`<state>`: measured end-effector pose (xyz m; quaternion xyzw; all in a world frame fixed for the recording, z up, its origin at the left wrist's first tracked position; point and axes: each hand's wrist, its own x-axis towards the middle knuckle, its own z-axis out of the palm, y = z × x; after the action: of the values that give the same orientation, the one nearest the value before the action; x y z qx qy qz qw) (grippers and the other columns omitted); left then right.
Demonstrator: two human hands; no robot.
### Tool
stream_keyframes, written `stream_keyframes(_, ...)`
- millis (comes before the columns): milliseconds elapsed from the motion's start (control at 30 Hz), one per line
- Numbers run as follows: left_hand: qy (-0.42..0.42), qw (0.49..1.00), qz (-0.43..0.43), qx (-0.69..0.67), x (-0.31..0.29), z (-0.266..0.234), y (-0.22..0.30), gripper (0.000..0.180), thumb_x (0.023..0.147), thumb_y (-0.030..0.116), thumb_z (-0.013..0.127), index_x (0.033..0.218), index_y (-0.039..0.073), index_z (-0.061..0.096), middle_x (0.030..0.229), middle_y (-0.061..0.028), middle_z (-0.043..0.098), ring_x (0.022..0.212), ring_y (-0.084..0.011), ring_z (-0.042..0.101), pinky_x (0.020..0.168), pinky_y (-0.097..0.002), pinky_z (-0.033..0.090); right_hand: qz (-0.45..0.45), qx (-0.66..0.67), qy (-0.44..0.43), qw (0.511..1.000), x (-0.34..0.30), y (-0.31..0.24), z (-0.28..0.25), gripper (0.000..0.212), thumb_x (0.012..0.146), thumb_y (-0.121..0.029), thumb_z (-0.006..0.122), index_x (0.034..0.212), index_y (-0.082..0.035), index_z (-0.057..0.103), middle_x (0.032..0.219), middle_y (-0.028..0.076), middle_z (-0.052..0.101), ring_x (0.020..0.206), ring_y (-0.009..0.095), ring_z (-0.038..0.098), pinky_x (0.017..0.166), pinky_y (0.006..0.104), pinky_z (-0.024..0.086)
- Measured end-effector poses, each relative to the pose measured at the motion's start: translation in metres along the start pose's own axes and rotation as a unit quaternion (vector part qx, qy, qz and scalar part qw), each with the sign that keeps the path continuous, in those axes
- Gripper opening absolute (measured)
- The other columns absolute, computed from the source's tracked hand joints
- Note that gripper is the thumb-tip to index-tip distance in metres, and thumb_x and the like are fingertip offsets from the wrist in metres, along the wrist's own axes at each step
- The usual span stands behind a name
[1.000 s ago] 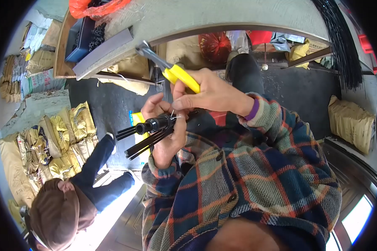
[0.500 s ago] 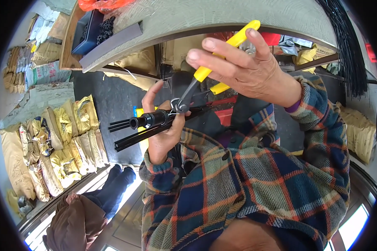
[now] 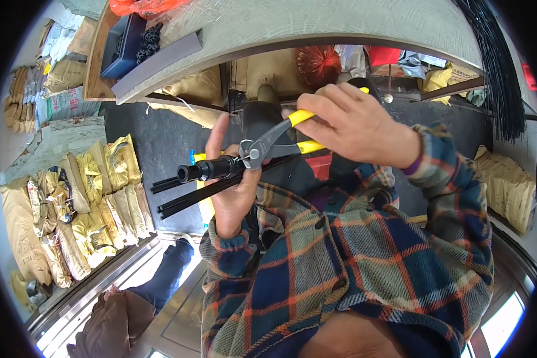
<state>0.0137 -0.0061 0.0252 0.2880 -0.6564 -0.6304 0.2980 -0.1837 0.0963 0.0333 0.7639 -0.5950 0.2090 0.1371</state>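
My left hand (image 3: pixel 232 206) is closed around a black frame of thin rods round a ringed tube (image 3: pixel 212 169), which resembles an umbrella frame. The index finger points upward, off the frame. Wrapped around the yellow handles of a pair of end-cutting pincers (image 3: pixel 268 140) is my right hand (image 3: pixel 355 122). The pincers' dark metal jaws sit at a thin silvery wire beside the tube, just above my left hand. Whether the jaws grip the wire cannot be made out. Several thin black rods (image 3: pixel 188 203) stick out leftward past my left hand.
A grey-topped table (image 3: pixel 316 21) curves across the far side, with a blue bin (image 3: pixel 125 48) of small black parts. Black strands (image 3: pixel 495 77) hang at its right. Brown and yellow packages (image 3: pixel 83 209) lie at the left. Another person (image 3: pixel 119 316) is at the lower left.
My right hand has lowered and its fingers have closed over both pincer handles, bringing the handles together. The pincer jaws have shifted slightly left. The frame in my left hand has dipped slightly left.
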Motion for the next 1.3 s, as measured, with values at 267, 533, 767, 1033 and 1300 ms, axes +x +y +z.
stream_keyframes(267,-0.250,0.964,0.086,-0.043,0.000,-0.034,-0.025,0.074,0.069,0.036,0.073,0.125,-0.002,0.042,0.094,-0.0109,0.061,0.089,-0.0203,0.058,0.081,-0.0301,0.043,0.176,0.739,-0.450,0.469,-0.008,0.025,-0.019,0.046,0.084,-0.018,0.059,0.117,-0.003,0.031,0.088,0.012,0.059,0.065,0.017,0.063,0.052,0.0259,0.050)
stream_keyframes(533,-0.156,0.986,0.021,-0.062,0.000,-0.011,-0.013,0.065,0.071,0.048,0.068,0.109,-0.001,0.050,0.092,-0.0084,0.055,0.081,-0.0154,0.052,0.073,-0.0280,0.042,0.148,0.614,-0.374,0.679,-0.009,0.018,-0.049,0.034,0.086,-0.019,0.056,0.110,-0.002,0.040,0.090,0.012,0.061,0.062,0.019,0.062,0.053,0.0271,0.050)
stream_keyframes(767,-0.100,0.993,0.052,-0.032,0.000,-0.008,-0.016,0.068,0.071,0.054,0.065,0.106,-0.002,0.049,0.093,-0.0099,0.054,0.078,-0.0162,0.056,0.072,-0.0286,0.046,0.118,0.561,-0.273,0.773,-0.007,0.019,-0.049,0.046,0.080,-0.020,0.062,0.118,-0.001,0.042,0.112,0.016,0.047,0.078,0.018,0.057,0.055,0.0284,0.050)
stream_keyframes(1033,-0.072,0.995,0.071,0.004,-0.005,-0.007,-0.022,0.051,0.080,0.039,0.063,0.109,-0.001,0.049,0.102,-0.0073,0.049,0.088,-0.0145,0.048,0.079,-0.0273,0.039,-0.031,0.021,-0.098,0.994,0.006,0.014,-0.036,0.034,0.069,-0.009,0.058,0.103,-0.007,0.055,0.103,0.011,0.047,0.092,0.027,0.051,0.075,0.0370,0.045)
stream_keyframes(1300,0.057,0.990,0.088,-0.094,0.006,0.004,-0.023,0.059,0.089,0.049,0.039,0.104,-0.006,0.052,0.097,-0.0098,0.054,0.084,-0.0155,0.053,0.076,-0.0263,0.042,0.052,0.125,-0.003,0.991,-0.009,-0.008,0.008,0.033,0.064,-0.006,0.061,0.096,-0.007,0.060,0.097,0.011,0.052,0.080,0.027,0.055,0.067,0.0324,0.046)
